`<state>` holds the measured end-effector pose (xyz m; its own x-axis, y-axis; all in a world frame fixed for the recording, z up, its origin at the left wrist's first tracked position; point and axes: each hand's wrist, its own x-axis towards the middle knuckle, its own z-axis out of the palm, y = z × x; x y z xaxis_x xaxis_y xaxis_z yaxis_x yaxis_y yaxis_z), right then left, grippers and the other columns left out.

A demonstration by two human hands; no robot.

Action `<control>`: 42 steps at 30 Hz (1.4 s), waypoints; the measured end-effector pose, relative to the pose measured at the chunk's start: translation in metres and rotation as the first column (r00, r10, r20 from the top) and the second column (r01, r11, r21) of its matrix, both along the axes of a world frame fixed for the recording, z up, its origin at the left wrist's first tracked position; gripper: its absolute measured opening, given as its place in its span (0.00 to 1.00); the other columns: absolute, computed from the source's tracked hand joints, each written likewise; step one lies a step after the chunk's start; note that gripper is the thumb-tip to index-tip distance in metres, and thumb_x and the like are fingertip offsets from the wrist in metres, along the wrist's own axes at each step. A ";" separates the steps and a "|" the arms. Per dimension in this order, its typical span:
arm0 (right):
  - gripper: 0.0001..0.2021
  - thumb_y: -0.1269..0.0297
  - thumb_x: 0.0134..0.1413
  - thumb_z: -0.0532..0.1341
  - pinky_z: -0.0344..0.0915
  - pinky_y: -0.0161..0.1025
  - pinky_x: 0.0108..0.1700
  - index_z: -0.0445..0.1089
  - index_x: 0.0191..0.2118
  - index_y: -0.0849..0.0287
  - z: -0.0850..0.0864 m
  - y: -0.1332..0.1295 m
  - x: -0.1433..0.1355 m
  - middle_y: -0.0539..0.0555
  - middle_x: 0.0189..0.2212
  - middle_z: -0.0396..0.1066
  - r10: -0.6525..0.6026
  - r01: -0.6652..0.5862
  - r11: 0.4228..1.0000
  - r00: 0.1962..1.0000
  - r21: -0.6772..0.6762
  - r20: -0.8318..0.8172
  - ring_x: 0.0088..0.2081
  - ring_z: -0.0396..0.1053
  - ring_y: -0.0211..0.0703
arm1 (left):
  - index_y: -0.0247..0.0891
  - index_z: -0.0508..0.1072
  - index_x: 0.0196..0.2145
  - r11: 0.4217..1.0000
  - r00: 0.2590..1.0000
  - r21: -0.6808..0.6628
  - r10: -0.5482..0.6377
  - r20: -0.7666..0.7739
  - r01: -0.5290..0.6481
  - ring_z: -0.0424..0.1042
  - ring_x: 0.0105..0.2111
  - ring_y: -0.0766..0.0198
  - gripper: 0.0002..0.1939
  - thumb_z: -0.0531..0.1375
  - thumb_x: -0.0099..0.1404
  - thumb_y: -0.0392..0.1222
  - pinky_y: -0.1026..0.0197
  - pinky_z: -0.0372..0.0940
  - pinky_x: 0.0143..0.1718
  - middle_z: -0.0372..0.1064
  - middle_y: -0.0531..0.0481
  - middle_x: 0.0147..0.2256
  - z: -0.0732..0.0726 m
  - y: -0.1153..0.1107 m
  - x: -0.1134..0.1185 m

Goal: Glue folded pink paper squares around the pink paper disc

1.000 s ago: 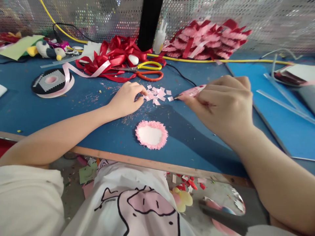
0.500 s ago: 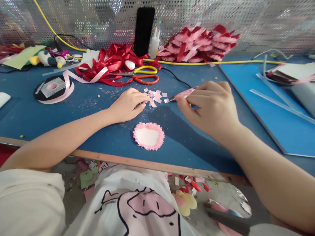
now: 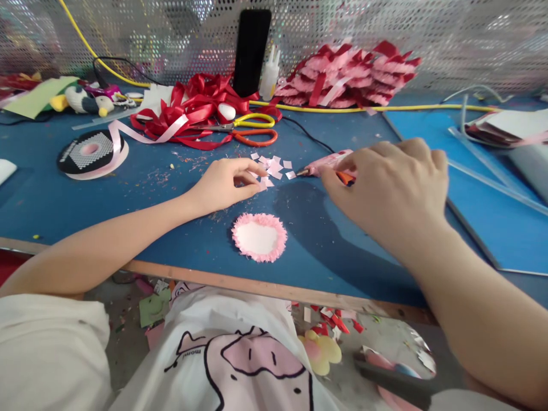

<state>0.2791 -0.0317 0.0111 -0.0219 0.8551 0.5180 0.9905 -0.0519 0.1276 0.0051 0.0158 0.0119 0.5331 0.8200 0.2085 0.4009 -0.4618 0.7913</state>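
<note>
My left hand (image 3: 229,184) is at the near left edge of a small pile of pale pink squares (image 3: 274,165). Its thumb and index finger close on one square at the pile's edge. To the right of the pile, a pink hot glue gun (image 3: 319,165) lies on the table with its metal nozzle pointing left. My right hand (image 3: 387,194) hovers at the back of the glue gun, fingers loosened around its orange trigger. Nearer to me lies a white oval piece (image 3: 257,237) with a fluffy pink fringe.
Scissors (image 3: 254,128) with yellow and orange handles lie beside tangled red ribbon (image 3: 192,108). A pink ribbon spool (image 3: 92,151) is at left. Behind stand a phone (image 3: 252,54) and a glue bottle (image 3: 269,77), beside stacked pink-red pieces (image 3: 351,77). A blue board (image 3: 483,200) lies right.
My right hand has shifted right and loosened from the glue gun, which now rests on the table. My left fingertips have moved slightly right into the pile.
</note>
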 end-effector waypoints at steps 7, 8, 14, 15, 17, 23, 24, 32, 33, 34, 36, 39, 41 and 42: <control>0.23 0.49 0.67 0.59 0.65 0.52 0.40 0.80 0.42 0.67 -0.002 0.023 0.026 0.76 0.41 0.79 -0.214 0.205 0.882 0.977 -0.424 0.028 0.41 0.78 0.64 | 0.41 0.88 0.37 0.994 0.997 -0.080 -0.074 -0.014 0.073 0.85 0.41 0.61 0.06 0.68 0.65 0.39 0.57 0.78 0.52 0.87 0.49 0.41 0.006 -0.006 0.003; 0.21 0.52 0.68 0.58 0.64 0.50 0.39 0.80 0.41 0.66 -0.002 0.026 0.028 0.75 0.39 0.79 -0.194 0.182 0.883 0.981 -0.432 0.018 0.39 0.77 0.61 | 0.42 0.88 0.38 0.993 0.996 -0.084 -0.087 -0.025 0.085 0.84 0.41 0.61 0.06 0.68 0.66 0.40 0.57 0.78 0.52 0.87 0.49 0.41 0.006 -0.006 0.003; 0.18 0.56 0.66 0.59 0.60 0.48 0.38 0.76 0.47 0.67 0.006 0.032 0.025 0.73 0.41 0.79 -0.148 0.112 0.887 0.988 -0.448 -0.046 0.36 0.74 0.56 | 0.42 0.89 0.39 0.997 0.993 -0.002 -0.081 -0.091 0.081 0.83 0.42 0.60 0.06 0.70 0.66 0.40 0.58 0.76 0.50 0.87 0.48 0.41 0.001 -0.005 0.001; 0.19 0.55 0.66 0.59 0.60 0.48 0.38 0.73 0.50 0.68 0.007 0.032 0.023 0.74 0.43 0.79 -0.157 0.112 0.894 0.985 -0.434 -0.070 0.37 0.74 0.56 | 0.43 0.89 0.38 0.997 0.993 0.031 -0.069 -0.099 0.072 0.83 0.43 0.60 0.05 0.70 0.66 0.39 0.57 0.75 0.51 0.87 0.48 0.41 -0.001 -0.004 0.001; 0.22 0.53 0.64 0.60 0.61 0.48 0.39 0.68 0.55 0.66 0.008 0.031 0.021 0.73 0.45 0.78 -0.141 0.070 0.915 0.978 -0.396 -0.152 0.38 0.74 0.58 | 0.43 0.89 0.37 0.993 0.992 0.102 -0.043 -0.116 0.055 0.82 0.46 0.59 0.04 0.71 0.65 0.37 0.54 0.73 0.56 0.86 0.49 0.42 -0.004 -0.003 0.002; 0.21 0.51 0.51 0.67 0.64 0.48 0.41 0.59 0.45 0.52 0.006 0.028 0.018 0.60 0.40 0.73 0.054 -0.157 0.944 0.941 -0.290 -0.334 0.38 0.70 0.54 | 0.42 0.89 0.37 0.986 0.980 0.167 0.024 -0.199 0.010 0.80 0.56 0.54 0.05 0.73 0.62 0.35 0.45 0.65 0.70 0.84 0.47 0.52 -0.006 0.000 0.003; 0.20 0.53 0.50 0.66 0.63 0.47 0.41 0.57 0.42 0.51 0.005 0.028 0.018 0.58 0.37 0.71 0.087 -0.186 0.944 0.936 -0.271 -0.341 0.37 0.68 0.51 | 0.42 0.89 0.38 0.987 0.979 0.163 0.026 -0.203 0.008 0.80 0.56 0.54 0.06 0.73 0.63 0.34 0.45 0.65 0.70 0.84 0.47 0.53 -0.005 -0.001 0.003; 0.17 0.56 0.54 0.61 0.60 0.44 0.38 0.47 0.34 0.50 0.000 0.025 0.010 0.50 0.28 0.59 0.382 -0.446 0.884 0.863 -0.143 -0.332 0.32 0.61 0.46 | 0.43 0.89 0.34 0.994 0.983 0.106 0.036 -0.182 -0.017 0.81 0.57 0.55 0.14 0.63 0.67 0.31 0.48 0.70 0.68 0.85 0.51 0.53 -0.003 0.000 0.006; 0.17 0.56 0.54 0.60 0.60 0.44 0.38 0.47 0.34 0.50 -0.001 0.025 0.009 0.50 0.28 0.58 0.395 -0.459 0.877 0.857 -0.141 -0.331 0.32 0.61 0.46 | 0.43 0.89 0.34 0.995 0.983 0.101 0.038 -0.179 -0.020 0.81 0.57 0.55 0.14 0.63 0.67 0.31 0.48 0.70 0.68 0.85 0.51 0.52 -0.003 0.000 0.006; 0.17 0.56 0.54 0.60 0.60 0.44 0.38 0.47 0.34 0.50 -0.002 0.024 0.009 0.50 0.28 0.58 0.401 -0.465 0.874 0.855 -0.142 -0.329 0.32 0.61 0.46 | 0.43 0.89 0.34 0.995 0.984 0.097 0.038 -0.176 -0.021 0.81 0.57 0.55 0.14 0.63 0.67 0.31 0.48 0.71 0.67 0.85 0.51 0.52 -0.003 0.000 0.006; 0.17 0.56 0.55 0.60 0.60 0.44 0.38 0.47 0.35 0.50 -0.004 0.024 0.008 0.50 0.28 0.58 0.407 -0.470 0.870 0.853 -0.146 -0.326 0.32 0.61 0.46 | 0.43 0.89 0.34 0.996 0.984 0.089 0.040 -0.175 -0.025 0.81 0.57 0.54 0.14 0.63 0.67 0.31 0.49 0.71 0.67 0.85 0.51 0.53 -0.003 0.000 0.005; 0.16 0.56 0.55 0.60 0.61 0.44 0.38 0.47 0.35 0.50 -0.006 0.024 0.009 0.51 0.28 0.59 0.415 -0.479 0.864 0.851 -0.153 -0.321 0.33 0.62 0.47 | 0.43 0.89 0.34 0.995 0.983 0.098 0.053 -0.175 -0.037 0.82 0.56 0.53 0.12 0.65 0.66 0.32 0.48 0.71 0.66 0.85 0.50 0.53 -0.003 -0.001 0.005; 0.16 0.57 0.55 0.60 0.61 0.44 0.38 0.47 0.35 0.50 -0.007 0.025 0.009 0.51 0.28 0.59 0.419 -0.482 0.862 0.851 -0.156 -0.318 0.33 0.62 0.47 | 0.42 0.89 0.35 0.993 0.983 0.110 0.059 -0.175 -0.040 0.82 0.56 0.53 0.10 0.67 0.65 0.33 0.48 0.72 0.66 0.85 0.49 0.53 -0.004 -0.001 0.004; 0.17 0.57 0.55 0.60 0.61 0.44 0.39 0.47 0.35 0.50 -0.008 0.025 0.009 0.51 0.28 0.59 0.420 -0.483 0.861 0.850 -0.156 -0.317 0.33 0.63 0.47 | 0.42 0.89 0.35 0.993 0.983 0.115 0.059 -0.176 -0.039 0.82 0.56 0.53 0.09 0.68 0.64 0.33 0.48 0.72 0.66 0.85 0.48 0.53 -0.004 -0.001 0.004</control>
<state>0.2883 -0.0069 0.0032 -0.3247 0.8754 0.3582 0.8939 0.4078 -0.1863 0.0092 0.0144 0.0080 0.5299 0.8231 0.2043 0.5557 -0.5190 0.6495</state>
